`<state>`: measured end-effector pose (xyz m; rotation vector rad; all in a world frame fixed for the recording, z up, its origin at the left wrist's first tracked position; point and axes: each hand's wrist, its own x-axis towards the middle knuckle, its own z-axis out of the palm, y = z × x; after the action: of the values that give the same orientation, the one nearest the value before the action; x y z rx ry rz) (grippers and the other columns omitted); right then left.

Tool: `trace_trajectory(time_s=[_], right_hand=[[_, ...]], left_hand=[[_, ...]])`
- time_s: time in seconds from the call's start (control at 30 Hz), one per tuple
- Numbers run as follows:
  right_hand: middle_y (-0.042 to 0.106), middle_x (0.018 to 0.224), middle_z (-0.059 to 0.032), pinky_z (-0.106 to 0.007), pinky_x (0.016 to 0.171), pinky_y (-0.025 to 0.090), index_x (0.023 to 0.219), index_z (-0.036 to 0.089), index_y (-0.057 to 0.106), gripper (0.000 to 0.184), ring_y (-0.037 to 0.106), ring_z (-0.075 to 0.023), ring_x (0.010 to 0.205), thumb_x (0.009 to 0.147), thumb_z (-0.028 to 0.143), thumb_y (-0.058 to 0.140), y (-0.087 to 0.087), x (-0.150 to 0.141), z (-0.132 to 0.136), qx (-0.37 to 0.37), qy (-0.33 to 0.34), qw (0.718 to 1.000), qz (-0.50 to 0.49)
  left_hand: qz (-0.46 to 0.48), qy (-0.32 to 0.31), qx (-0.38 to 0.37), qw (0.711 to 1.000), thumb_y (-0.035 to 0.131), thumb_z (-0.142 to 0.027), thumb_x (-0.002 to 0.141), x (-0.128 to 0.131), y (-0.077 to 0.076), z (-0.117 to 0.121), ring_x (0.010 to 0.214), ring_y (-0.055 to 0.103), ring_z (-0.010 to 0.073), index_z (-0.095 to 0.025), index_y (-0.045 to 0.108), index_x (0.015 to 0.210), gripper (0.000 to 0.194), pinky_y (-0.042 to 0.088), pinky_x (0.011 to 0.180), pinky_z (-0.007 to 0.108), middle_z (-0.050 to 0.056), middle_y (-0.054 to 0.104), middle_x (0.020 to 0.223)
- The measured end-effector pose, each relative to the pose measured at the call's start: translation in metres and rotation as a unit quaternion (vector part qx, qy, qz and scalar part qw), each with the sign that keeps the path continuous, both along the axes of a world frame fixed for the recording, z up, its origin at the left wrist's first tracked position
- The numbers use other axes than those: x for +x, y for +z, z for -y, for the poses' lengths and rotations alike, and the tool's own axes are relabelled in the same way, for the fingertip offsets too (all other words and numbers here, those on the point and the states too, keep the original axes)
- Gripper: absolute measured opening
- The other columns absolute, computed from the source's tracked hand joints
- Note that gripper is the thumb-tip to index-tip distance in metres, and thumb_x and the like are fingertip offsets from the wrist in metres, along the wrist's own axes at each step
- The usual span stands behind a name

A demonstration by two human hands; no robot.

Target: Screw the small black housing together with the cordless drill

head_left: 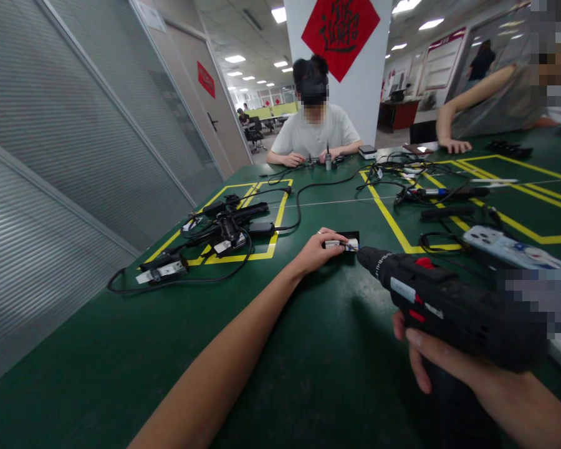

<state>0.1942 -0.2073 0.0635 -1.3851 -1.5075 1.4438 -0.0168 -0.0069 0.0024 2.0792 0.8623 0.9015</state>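
1. The power drill (442, 302) is on the near right, raised over the green bench (98, 380), its chuck (373, 260) pointing left and far.
2. The right hand (453, 360) has its grip wrapped around the drill's handle, below the motor body; the finger on the trigger side is partly hidden.
3. The small part (354, 242), black and whitish, lies on the bench near the middle, just beyond the chuck. Whether a bit touches it is too small to tell.
4. The left hand (318, 251) has its grip closed over the small part's left end, fingers bent onto it.
5. Judging by its bulk, the drill should be heavy, rigid and rear-weighted: best held high on the handle, wrist straight.
6. The small part looks light and stiff, likely to skid or twist; pinning its left end keeps fingers off the chuck.
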Motion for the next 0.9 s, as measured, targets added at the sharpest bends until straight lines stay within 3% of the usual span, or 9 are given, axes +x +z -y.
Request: trace_trajectory(time_s=[0.17,0.33,0.53,0.7,0.83,0.9], right_hand=[[0.063,0.051,0.0052,-0.037,0.066,0.045,0.083,0.024,0.052,0.021,0.061,-0.0166,0.045,0.083,0.045,0.053,0.002,-0.003,0.004,-0.005,-0.022,0.999,0.031],[0.059,0.043,0.0064,-0.034,0.059,0.047,0.081,0.025,0.053,0.021,0.060,-0.0172,0.042,0.080,0.046,0.054,0.009,-0.006,0.004,-0.002,-0.032,0.999,0.023],[0.070,0.073,0.0028,-0.028,0.042,0.043,0.086,0.027,0.057,0.022,0.057,-0.0126,0.034,0.074,0.045,0.061,-0.001,-0.007,0.003,0.029,-0.071,0.996,-0.042],[0.057,0.043,0.0083,-0.027,0.042,0.042,0.093,0.030,0.058,0.021,0.057,-0.0166,0.034,0.075,0.040,0.060,-0.001,-0.008,0.003,0.032,-0.075,0.996,-0.038],[0.066,0.061,0.0039,-0.027,0.043,0.042,0.079,0.026,0.056,0.020,0.056,-0.0126,0.034,0.073,0.044,0.061,0.000,-0.010,0.005,0.020,-0.090,0.995,-0.038],[0.065,0.057,0.0040,-0.027,0.045,0.042,0.075,0.025,0.054,0.023,0.056,-0.0128,0.035,0.073,0.046,0.061,0.001,-0.009,0.005,0.008,-0.087,0.996,-0.030]], left_hand=[[-0.011,0.006,-0.005,1.000,0.061,-0.029,0.078,0.001,0.000,0.000,0.099,0.051,0.0164,-0.020,0.068,0.102,0.027,0.042,0.092,0.032,0.006,0.054,0.105],[-0.010,0.010,0.002,1.000,0.061,-0.030,0.078,0.001,-0.001,-0.001,0.098,0.052,0.0163,-0.020,0.068,0.102,0.027,0.042,0.091,0.032,0.006,0.054,0.105],[-0.008,0.003,0.003,1.000,0.061,-0.030,0.078,0.001,-0.002,-0.001,0.096,0.052,0.0159,-0.019,0.068,0.102,0.027,0.042,0.089,0.030,0.007,0.054,0.104],[-0.011,0.008,0.001,1.000,0.061,-0.031,0.079,0.001,-0.001,0.000,0.097,0.052,0.0162,-0.020,0.068,0.103,0.027,0.042,0.090,0.031,0.006,0.054,0.105],[-0.009,0.008,0.000,1.000,0.059,-0.030,0.080,0.001,0.000,0.001,0.098,0.052,0.0164,-0.020,0.068,0.103,0.027,0.042,0.091,0.031,0.007,0.054,0.105],[-0.011,0.010,-0.001,1.000,0.059,-0.030,0.080,0.001,0.000,0.001,0.098,0.052,0.0165,-0.020,0.068,0.103,0.026,0.041,0.092,0.032,0.007,0.055,0.105]])
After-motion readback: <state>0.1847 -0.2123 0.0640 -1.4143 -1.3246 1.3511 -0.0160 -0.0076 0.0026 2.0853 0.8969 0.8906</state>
